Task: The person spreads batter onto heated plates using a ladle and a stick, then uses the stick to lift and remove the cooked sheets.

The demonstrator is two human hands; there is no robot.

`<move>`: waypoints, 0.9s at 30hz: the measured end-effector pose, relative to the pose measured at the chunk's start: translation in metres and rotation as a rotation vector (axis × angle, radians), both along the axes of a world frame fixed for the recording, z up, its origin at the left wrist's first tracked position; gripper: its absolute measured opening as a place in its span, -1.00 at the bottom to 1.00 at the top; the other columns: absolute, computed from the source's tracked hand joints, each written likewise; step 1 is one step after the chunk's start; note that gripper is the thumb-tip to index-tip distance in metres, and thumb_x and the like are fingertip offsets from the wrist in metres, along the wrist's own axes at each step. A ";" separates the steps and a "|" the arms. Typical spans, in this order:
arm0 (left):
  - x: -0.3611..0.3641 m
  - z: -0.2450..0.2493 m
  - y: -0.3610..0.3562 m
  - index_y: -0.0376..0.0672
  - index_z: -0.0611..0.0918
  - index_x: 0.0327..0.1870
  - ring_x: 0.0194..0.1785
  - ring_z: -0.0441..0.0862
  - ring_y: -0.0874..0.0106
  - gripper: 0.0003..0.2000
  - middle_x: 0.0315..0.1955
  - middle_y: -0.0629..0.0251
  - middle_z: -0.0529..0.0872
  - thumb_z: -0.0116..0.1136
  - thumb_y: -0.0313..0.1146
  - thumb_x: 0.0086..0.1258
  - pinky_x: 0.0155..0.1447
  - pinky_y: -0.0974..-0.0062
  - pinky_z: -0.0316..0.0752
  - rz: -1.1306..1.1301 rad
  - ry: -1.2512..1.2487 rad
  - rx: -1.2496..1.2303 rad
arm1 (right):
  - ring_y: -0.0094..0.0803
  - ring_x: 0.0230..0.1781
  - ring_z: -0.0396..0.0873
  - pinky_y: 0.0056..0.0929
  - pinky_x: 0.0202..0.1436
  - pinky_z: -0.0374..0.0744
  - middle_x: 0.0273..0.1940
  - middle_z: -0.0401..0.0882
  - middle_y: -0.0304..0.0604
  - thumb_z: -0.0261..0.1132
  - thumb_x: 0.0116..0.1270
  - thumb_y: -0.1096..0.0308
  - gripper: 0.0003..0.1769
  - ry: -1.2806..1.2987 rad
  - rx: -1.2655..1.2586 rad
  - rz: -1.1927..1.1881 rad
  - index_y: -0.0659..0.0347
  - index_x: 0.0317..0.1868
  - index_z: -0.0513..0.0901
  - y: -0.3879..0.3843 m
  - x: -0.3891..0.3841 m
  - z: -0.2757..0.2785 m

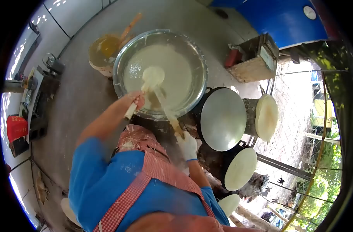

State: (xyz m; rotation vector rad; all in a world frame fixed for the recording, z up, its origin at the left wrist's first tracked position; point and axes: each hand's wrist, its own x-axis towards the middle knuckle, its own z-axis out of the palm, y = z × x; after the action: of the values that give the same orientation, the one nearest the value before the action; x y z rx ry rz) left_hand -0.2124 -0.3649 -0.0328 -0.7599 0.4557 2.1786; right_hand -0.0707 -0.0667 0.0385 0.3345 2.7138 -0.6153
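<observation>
My left hand (137, 99), bare, is closed around the handle of a ladle (153, 75). The ladle's round head is coated with pale batter and rests at the batter's surface (175, 67), inside a wide metal basin (199, 54). A white glove covers my right hand (187, 145), whose fingers wrap the lower end of a long flat paddle (165, 107). The paddle's far end reaches into the basin, close beside the ladle. Just right of the gloved hand is a round griddle (223, 119) with a smooth, shiny surface.
A second griddle (240, 168) bears a pale round layer, with another pale disc (229, 204) below it. Farther right lies a round flatbread (267, 118). A bucket (99, 62) with a wooden-handled tool stands left of the basin; a box (250, 69) stands upper right.
</observation>
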 end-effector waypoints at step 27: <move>0.017 0.256 -0.047 0.04 0.37 -0.22 -0.74 0.13 0.71 -0.92 -0.69 0.53 0.21 0.01 -0.29 0.42 -0.80 0.74 0.06 -0.301 0.440 -0.172 | -0.41 -0.27 0.63 -0.48 -0.12 0.54 -0.27 0.69 -0.07 0.35 0.17 0.23 -0.70 0.445 -0.705 -0.352 0.25 -0.15 0.67 0.010 0.056 0.048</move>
State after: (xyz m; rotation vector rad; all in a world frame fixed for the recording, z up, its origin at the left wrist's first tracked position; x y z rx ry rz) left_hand -0.1953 -0.4114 0.2228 -0.2673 0.9274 2.0290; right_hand -0.0152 -0.0569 0.0867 0.5322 2.5998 -1.8624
